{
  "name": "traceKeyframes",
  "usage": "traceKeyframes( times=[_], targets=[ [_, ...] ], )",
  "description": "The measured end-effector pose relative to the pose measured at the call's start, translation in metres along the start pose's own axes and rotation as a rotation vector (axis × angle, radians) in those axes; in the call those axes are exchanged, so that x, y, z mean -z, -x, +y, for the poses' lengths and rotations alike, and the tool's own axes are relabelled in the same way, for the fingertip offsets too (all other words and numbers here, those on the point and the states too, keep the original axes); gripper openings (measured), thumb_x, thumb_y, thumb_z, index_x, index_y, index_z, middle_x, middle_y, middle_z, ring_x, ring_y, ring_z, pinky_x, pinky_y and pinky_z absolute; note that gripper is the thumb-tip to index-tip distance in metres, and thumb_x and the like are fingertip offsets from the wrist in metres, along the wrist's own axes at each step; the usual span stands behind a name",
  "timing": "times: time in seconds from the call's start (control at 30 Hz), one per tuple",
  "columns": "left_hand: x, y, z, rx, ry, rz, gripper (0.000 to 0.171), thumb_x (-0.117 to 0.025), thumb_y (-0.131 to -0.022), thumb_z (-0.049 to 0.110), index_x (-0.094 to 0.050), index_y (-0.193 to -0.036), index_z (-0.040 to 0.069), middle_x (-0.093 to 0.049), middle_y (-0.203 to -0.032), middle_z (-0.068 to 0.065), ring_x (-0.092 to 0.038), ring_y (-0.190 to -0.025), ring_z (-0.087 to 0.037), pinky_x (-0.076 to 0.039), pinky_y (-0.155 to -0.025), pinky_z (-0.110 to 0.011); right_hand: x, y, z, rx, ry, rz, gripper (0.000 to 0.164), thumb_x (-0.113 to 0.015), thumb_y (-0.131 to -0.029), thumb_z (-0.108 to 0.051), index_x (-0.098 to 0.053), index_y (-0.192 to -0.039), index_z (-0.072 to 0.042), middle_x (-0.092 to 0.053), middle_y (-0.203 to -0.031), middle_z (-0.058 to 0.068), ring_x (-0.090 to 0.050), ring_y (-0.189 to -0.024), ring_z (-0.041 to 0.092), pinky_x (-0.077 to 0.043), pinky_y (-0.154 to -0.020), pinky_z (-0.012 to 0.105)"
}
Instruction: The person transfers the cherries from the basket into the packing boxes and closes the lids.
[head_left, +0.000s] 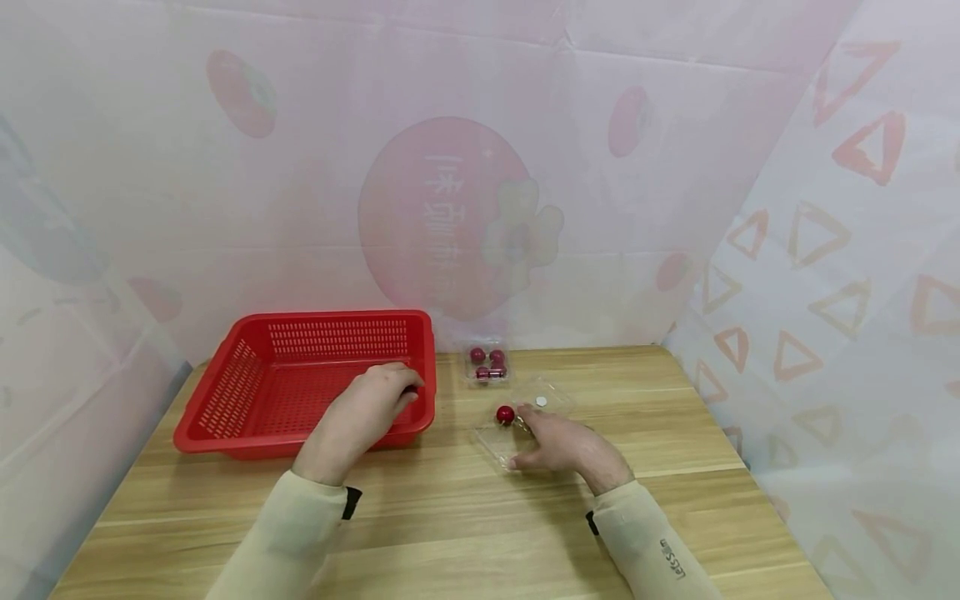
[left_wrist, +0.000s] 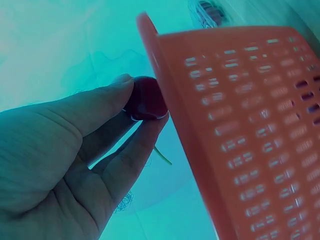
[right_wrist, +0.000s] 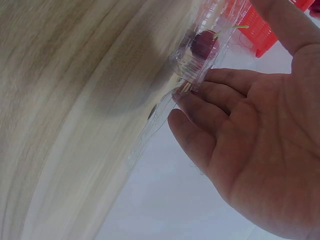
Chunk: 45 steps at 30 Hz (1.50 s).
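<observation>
A dark red cherry with a thin green stem is pinched between the thumb and fingertips of my left hand, over the right side of the red basket. In the left wrist view the cherry is beside the basket's rim. My right hand holds the near right side of an opened clear plastic box, thumb toward its front corner and fingers by the hinge. Inside that box is one red cherry. The box's lid, with a round white sticker, lies folded back on the table.
Behind the open box stands another clear box with several red cherries in it. The wooden table ends at a printed white cloth wall at the back. More cloth walls stand at both sides.
</observation>
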<state>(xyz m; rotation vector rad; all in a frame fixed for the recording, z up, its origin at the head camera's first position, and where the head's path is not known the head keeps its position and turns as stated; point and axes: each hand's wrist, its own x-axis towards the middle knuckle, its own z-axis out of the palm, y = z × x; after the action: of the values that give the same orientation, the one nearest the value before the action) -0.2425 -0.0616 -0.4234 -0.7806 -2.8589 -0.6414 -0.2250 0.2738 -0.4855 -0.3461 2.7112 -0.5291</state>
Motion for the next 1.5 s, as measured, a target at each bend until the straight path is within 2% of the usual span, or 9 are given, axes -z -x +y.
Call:
traceKeyframes(
  times=[0.3,0.5,0.67,0.87,1.17,1.5],
  targets=[
    [-0.007,-0.005,0.017,-0.038,0.007,0.005,0.008,-0.081,-0.109,0.005,-0.084,-0.116,0.008,-0.082,-0.112,-0.007,-0.076,-0.105,-0.025,-0.072,-0.098,-0.046,0.000,0.000,0.000,-0.004,-0.001,-0.004,0.107,-0.093,-0.102,-0.047,-0.037,-0.182,-0.002,-0.043,-0.188,0.023,-0.049,-0.172,0.046,-0.042,-0.142,0.062],
    [-0.015,-0.009,0.028,-0.089,0.006,0.007,0.005,-0.081,-0.110,0.006,-0.083,-0.109,0.010,-0.079,-0.105,-0.004,-0.073,-0.095,-0.021,-0.068,-0.089,-0.041,0.000,0.000,0.000,0.002,-0.002,-0.002,0.106,-0.093,-0.102,-0.045,-0.038,-0.181,-0.002,-0.042,-0.188,0.024,-0.049,-0.171,0.046,-0.042,-0.142,0.062],
    [-0.024,-0.012,0.036,-0.128,0.023,0.007,0.006,-0.081,-0.109,0.003,-0.085,-0.113,0.006,-0.083,-0.110,-0.008,-0.080,-0.104,-0.027,-0.071,-0.093,-0.045,0.001,0.001,0.000,0.015,-0.005,0.011,0.103,-0.093,-0.102,-0.042,-0.040,-0.180,-0.001,-0.044,-0.187,0.025,-0.051,-0.170,0.047,-0.042,-0.142,0.062],
    [-0.034,-0.017,0.045,-0.122,0.024,-0.027,0.007,-0.081,-0.109,0.003,-0.085,-0.114,0.006,-0.085,-0.113,-0.010,-0.081,-0.108,-0.031,-0.071,-0.099,-0.048,0.001,0.001,0.000,0.018,-0.006,0.014,0.103,-0.093,-0.101,-0.041,-0.041,-0.180,-0.001,-0.046,-0.185,0.025,-0.052,-0.169,0.048,-0.043,-0.141,0.063],
    [-0.050,-0.021,0.056,-0.195,0.032,-0.039,0.006,-0.082,-0.108,0.003,-0.085,-0.113,0.007,-0.085,-0.112,-0.009,-0.083,-0.107,-0.029,-0.072,-0.097,-0.047,0.000,0.000,0.001,0.011,-0.001,0.016,0.104,-0.093,-0.101,-0.044,-0.041,-0.180,-0.001,-0.045,-0.186,0.024,-0.051,-0.170,0.046,-0.043,-0.142,0.062],
    [-0.073,-0.025,0.065,-0.193,0.061,-0.088,0.009,-0.083,-0.108,0.004,-0.085,-0.116,0.006,-0.086,-0.116,-0.011,-0.082,-0.111,-0.029,-0.072,-0.100,-0.048,0.000,0.000,0.002,0.021,-0.009,0.018,0.103,-0.093,-0.101,-0.043,-0.042,-0.179,0.001,-0.045,-0.186,0.024,-0.050,-0.171,0.047,-0.042,-0.142,0.061]
  ],
)
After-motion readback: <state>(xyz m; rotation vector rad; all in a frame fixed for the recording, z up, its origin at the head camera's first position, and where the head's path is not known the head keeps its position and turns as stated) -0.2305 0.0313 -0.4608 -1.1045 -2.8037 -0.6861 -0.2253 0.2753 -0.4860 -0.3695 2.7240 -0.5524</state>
